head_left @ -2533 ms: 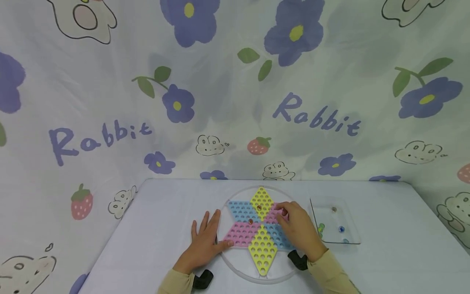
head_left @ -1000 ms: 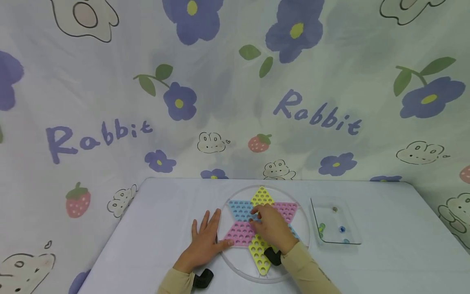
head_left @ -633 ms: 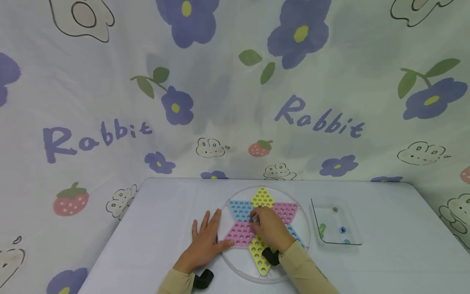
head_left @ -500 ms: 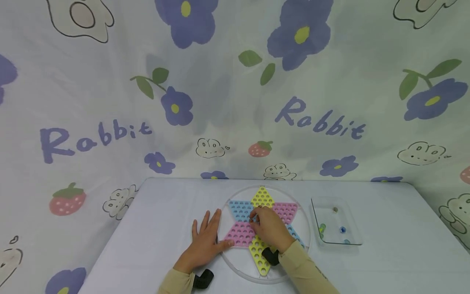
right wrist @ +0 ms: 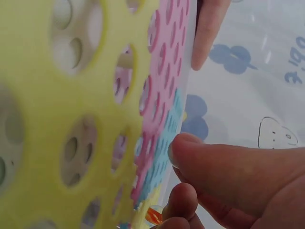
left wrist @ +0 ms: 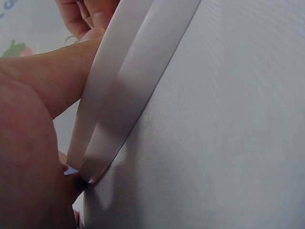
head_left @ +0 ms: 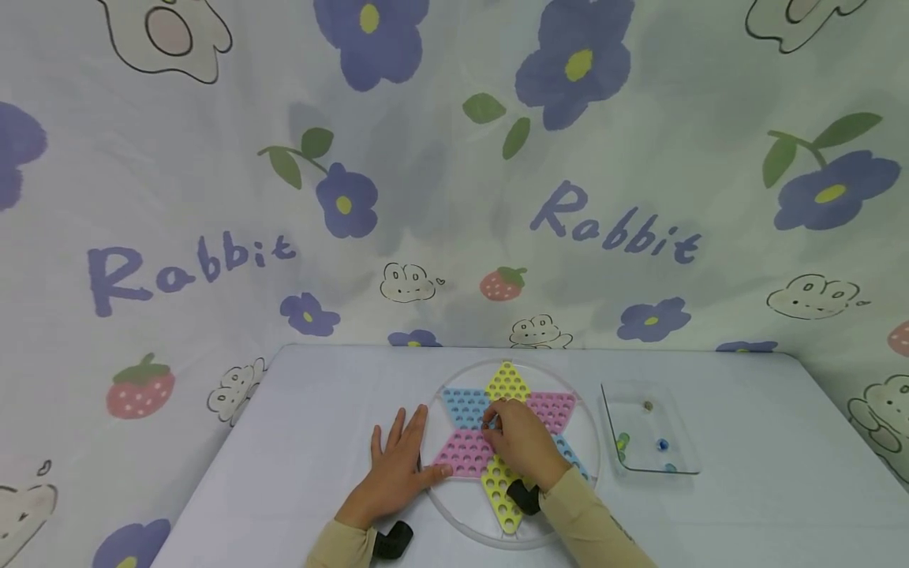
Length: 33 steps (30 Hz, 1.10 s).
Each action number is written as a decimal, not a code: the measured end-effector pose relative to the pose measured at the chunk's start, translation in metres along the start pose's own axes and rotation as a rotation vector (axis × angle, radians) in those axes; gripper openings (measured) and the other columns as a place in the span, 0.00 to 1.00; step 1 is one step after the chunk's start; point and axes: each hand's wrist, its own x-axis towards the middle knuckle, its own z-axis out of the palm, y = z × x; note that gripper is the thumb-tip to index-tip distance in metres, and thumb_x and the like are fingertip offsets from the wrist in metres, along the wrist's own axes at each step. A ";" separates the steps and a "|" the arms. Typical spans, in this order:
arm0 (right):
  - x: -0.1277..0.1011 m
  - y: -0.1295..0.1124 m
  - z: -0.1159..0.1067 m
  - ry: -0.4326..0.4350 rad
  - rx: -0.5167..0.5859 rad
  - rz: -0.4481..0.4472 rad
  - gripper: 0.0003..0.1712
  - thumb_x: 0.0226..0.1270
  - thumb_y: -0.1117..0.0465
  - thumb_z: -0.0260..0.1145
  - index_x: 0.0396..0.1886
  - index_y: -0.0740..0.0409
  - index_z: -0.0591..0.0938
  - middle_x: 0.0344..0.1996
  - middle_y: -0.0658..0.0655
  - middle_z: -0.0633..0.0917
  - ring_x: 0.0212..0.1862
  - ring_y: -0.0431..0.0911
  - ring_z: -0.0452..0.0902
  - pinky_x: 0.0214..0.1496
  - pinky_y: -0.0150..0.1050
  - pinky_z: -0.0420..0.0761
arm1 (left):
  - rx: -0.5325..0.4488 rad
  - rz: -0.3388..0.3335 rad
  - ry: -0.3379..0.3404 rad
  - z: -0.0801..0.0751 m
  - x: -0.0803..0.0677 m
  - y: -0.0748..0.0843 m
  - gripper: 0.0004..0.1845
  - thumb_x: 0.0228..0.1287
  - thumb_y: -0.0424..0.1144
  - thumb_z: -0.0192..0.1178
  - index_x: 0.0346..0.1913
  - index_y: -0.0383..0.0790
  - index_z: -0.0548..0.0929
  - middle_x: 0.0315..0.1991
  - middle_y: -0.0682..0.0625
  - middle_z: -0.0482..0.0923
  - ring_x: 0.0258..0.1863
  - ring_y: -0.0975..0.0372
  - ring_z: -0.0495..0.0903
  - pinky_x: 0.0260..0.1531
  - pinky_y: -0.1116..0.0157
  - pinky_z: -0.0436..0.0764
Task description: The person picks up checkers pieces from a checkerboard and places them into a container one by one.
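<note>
A round Chinese checkers board (head_left: 454, 527) with a clear rim and a star of yellow, pink and blue holes lies on the table. My left hand (head_left: 390, 473) has its fingers spread at the board's left edge, the thumb over the rim; in the left wrist view the thumb (left wrist: 62, 76) crosses the rim wall (left wrist: 114, 95). My right hand (head_left: 527, 438) is over the star's centre, with curled fingertips pinching at a marble's spot by the blue and pink sections; the marble is mostly hidden. In the right wrist view an orange-swirled marble (right wrist: 153, 215) sits beside the fingers (right wrist: 182, 200).
A clear square tray (head_left: 685, 472) stands right of the board, holding a brown marble (head_left: 648, 406), a blue marble (head_left: 663, 445) and green marbles (head_left: 622, 442). Black wrist mounts (head_left: 394, 541) are on both wrists. A printed curtain (head_left: 440, 197) hangs behind the table.
My right hand has moved left from the right-hand pink section to the star's centre, covering two marbles seen before, and stays there. The left hand has not moved.
</note>
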 end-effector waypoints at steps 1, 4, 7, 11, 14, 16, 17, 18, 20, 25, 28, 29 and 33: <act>-0.001 0.000 0.000 0.002 0.006 0.003 0.06 0.67 0.64 0.70 0.41 0.58 0.84 0.31 0.50 0.78 0.31 0.41 0.71 0.33 0.35 0.75 | -0.003 0.000 0.002 0.001 -0.001 0.000 0.55 0.66 0.61 0.62 0.80 0.31 0.47 0.80 0.38 0.49 0.79 0.40 0.36 0.67 0.36 0.24; -0.005 0.000 -0.001 0.013 0.013 0.005 0.06 0.67 0.64 0.70 0.42 0.57 0.84 0.33 0.50 0.78 0.32 0.41 0.72 0.34 0.36 0.76 | -0.007 0.001 0.008 0.004 -0.004 0.000 0.55 0.66 0.62 0.61 0.80 0.32 0.46 0.80 0.38 0.48 0.79 0.41 0.35 0.67 0.36 0.24; -0.011 0.001 -0.002 0.034 0.016 -0.018 0.06 0.67 0.64 0.70 0.42 0.56 0.84 0.34 0.50 0.79 0.33 0.42 0.72 0.34 0.36 0.76 | -0.016 0.002 0.013 0.007 -0.006 0.000 0.55 0.66 0.61 0.61 0.80 0.32 0.46 0.80 0.38 0.48 0.79 0.41 0.35 0.67 0.36 0.24; -0.020 0.003 -0.004 0.070 0.015 -0.063 0.06 0.66 0.65 0.70 0.41 0.57 0.84 0.33 0.51 0.78 0.34 0.42 0.71 0.34 0.36 0.75 | -0.019 0.003 0.021 0.011 -0.010 0.000 0.55 0.66 0.61 0.61 0.80 0.32 0.45 0.80 0.38 0.47 0.79 0.41 0.34 0.67 0.36 0.23; -0.026 0.003 -0.007 0.077 0.027 -0.068 0.05 0.67 0.65 0.70 0.41 0.57 0.83 0.33 0.51 0.77 0.33 0.43 0.70 0.33 0.36 0.73 | -0.014 0.008 0.033 0.014 -0.012 0.000 0.55 0.66 0.61 0.61 0.80 0.31 0.46 0.80 0.38 0.47 0.79 0.40 0.35 0.67 0.36 0.23; -0.029 0.003 -0.010 0.082 0.034 -0.064 0.05 0.67 0.65 0.70 0.41 0.57 0.83 0.33 0.51 0.77 0.33 0.43 0.70 0.33 0.37 0.73 | -0.011 0.013 0.038 0.015 -0.013 0.000 0.55 0.66 0.61 0.62 0.80 0.31 0.46 0.80 0.38 0.48 0.79 0.40 0.35 0.67 0.36 0.24; -0.030 0.003 -0.012 0.084 0.039 -0.060 0.06 0.67 0.65 0.70 0.41 0.57 0.83 0.33 0.51 0.76 0.33 0.43 0.70 0.33 0.37 0.73 | -0.009 0.014 0.038 0.015 -0.013 0.000 0.55 0.66 0.61 0.62 0.80 0.31 0.46 0.80 0.38 0.48 0.79 0.40 0.35 0.67 0.36 0.24; -0.030 0.004 -0.013 0.089 0.039 -0.060 0.06 0.67 0.65 0.69 0.42 0.57 0.83 0.33 0.51 0.76 0.33 0.43 0.70 0.33 0.38 0.73 | -0.005 0.014 0.038 0.015 -0.013 0.000 0.55 0.66 0.61 0.62 0.80 0.31 0.46 0.80 0.38 0.48 0.79 0.40 0.35 0.67 0.36 0.24; -0.030 0.005 -0.016 0.110 0.031 -0.062 0.06 0.67 0.65 0.69 0.42 0.58 0.83 0.33 0.50 0.76 0.33 0.43 0.70 0.34 0.37 0.73 | -0.006 0.017 0.033 0.014 -0.009 -0.002 0.55 0.66 0.61 0.62 0.80 0.32 0.46 0.80 0.38 0.47 0.79 0.40 0.35 0.67 0.36 0.24; -0.029 0.010 -0.024 0.181 0.032 -0.081 0.06 0.66 0.65 0.70 0.41 0.57 0.83 0.31 0.48 0.76 0.31 0.41 0.70 0.33 0.36 0.73 | -0.010 0.021 0.020 0.009 -0.002 -0.006 0.55 0.66 0.61 0.61 0.80 0.33 0.46 0.80 0.38 0.47 0.79 0.41 0.34 0.67 0.36 0.24; -0.028 0.012 -0.031 0.207 0.038 -0.068 0.06 0.66 0.66 0.70 0.41 0.57 0.83 0.29 0.48 0.76 0.30 0.41 0.69 0.33 0.36 0.73 | -0.016 0.024 0.011 0.006 0.003 -0.008 0.55 0.66 0.61 0.61 0.80 0.33 0.45 0.80 0.39 0.47 0.79 0.41 0.34 0.67 0.36 0.23; -0.028 0.013 -0.033 0.211 0.031 -0.059 0.06 0.66 0.65 0.70 0.41 0.57 0.83 0.29 0.48 0.76 0.30 0.41 0.69 0.33 0.36 0.73 | -0.019 0.025 0.009 0.005 0.004 -0.009 0.55 0.66 0.61 0.62 0.80 0.33 0.46 0.80 0.39 0.47 0.79 0.41 0.34 0.67 0.36 0.23; -0.026 0.015 -0.041 0.213 0.003 -0.009 0.06 0.68 0.64 0.70 0.42 0.57 0.84 0.29 0.47 0.76 0.31 0.41 0.69 0.33 0.36 0.72 | -0.015 0.027 0.003 0.001 0.010 -0.011 0.55 0.65 0.62 0.62 0.80 0.33 0.46 0.80 0.39 0.47 0.79 0.41 0.35 0.67 0.36 0.24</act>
